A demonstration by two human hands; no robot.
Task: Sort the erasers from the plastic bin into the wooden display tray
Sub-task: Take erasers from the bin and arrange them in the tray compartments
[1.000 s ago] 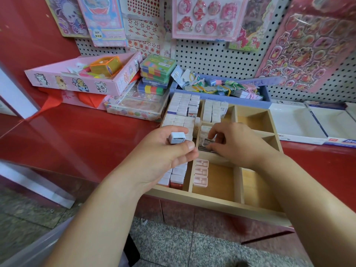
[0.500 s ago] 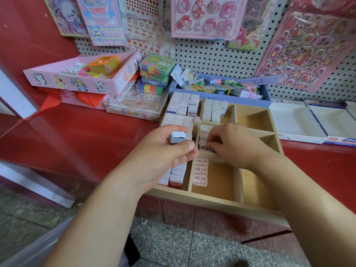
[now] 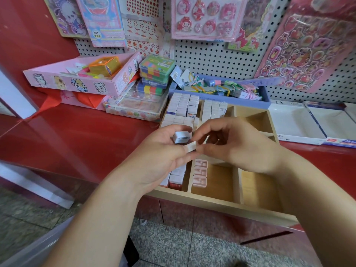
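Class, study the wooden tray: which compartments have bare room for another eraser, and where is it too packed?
In the wooden tray, bare floor shows in the front middle compartment right of the pink erasers, the front right compartment, and the back right compartment by the white box. Packed: the left column of white erasers and the back stack beside it.

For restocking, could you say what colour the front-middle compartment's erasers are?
Pale pink; those erasers show best in the head view.
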